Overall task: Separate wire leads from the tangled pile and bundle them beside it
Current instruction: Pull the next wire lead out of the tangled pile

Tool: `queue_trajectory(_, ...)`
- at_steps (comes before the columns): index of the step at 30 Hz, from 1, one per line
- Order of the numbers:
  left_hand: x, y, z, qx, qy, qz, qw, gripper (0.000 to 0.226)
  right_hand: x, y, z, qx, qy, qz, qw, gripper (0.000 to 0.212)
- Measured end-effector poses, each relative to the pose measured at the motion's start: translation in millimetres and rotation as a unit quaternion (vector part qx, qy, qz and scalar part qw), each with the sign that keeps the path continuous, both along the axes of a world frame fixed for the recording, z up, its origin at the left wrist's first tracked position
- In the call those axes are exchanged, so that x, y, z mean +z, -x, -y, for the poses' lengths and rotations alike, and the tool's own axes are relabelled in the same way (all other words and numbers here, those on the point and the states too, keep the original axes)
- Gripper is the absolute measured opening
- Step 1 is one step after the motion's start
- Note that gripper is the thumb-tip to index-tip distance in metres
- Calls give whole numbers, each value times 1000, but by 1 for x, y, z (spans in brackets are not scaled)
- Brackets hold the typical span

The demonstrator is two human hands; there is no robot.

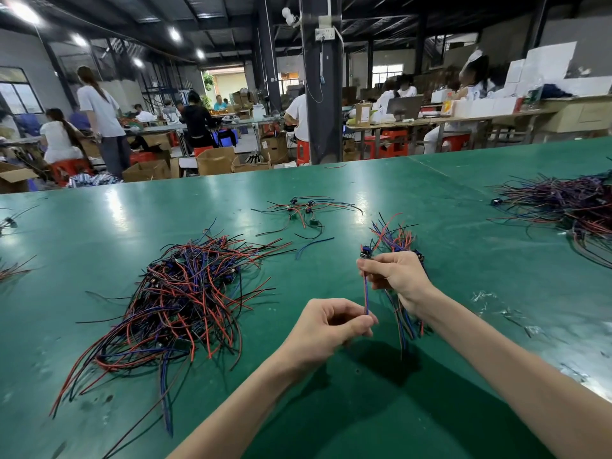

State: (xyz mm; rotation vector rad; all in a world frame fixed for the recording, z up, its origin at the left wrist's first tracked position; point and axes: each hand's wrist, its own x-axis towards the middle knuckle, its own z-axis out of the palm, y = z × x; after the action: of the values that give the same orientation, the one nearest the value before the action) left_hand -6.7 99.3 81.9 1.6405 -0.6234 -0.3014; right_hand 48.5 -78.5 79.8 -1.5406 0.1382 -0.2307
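Head view: green table (430,200) carries the tangled pile (178,293) left of centre. To its right a bundle (392,235) of leads is gripped by the right hand (397,276). Left hand (326,329) pinches the lower end of one lead (366,294), which runs up to the right fingertips.

A factory assembly hall: a long green bench (331,193) heaped with wires (185,293), far rows of workers (58,140) on red stools (394,142), cartons (215,162) beside them, a steel roof (231,18) with bare lamps (174,34).

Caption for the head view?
Left hand and right hand pinch one wire lead; right also grips bundle near tangled pile.
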Motion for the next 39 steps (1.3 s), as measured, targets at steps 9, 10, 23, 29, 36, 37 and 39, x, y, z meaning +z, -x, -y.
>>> queue_trajectory(9,2,3,2,12,-9,33,999,18,-3,-3,3,-10,-3,-7,1000,17)
queue_trajectory(10,1,3,2,9,-6,40,999,16,-3,-4,5,-13,-6,-6,1000,17)
queue_trajectory(23,-7,0,5,31,-31,212,976,8,-6,-5,5,17,-5,-19,1000,17)
queue_trajectory(29,-7,2,6,32,-40,205,977,8,-8,-2,3,32,-11,-11,999,20)
queue_trajectory(36,1,4,5,62,-27,151,986,8,-9,-2,-2,30,7,-7,999,19)
queue_trajectory(37,1,5,5,60,-26,146,987,8,-9,-2,-2,28,7,-5,1000,19)
queue_trajectory(39,2,6,5,51,-27,137,989,9,-10,-2,-1,24,7,-3,1000,19)
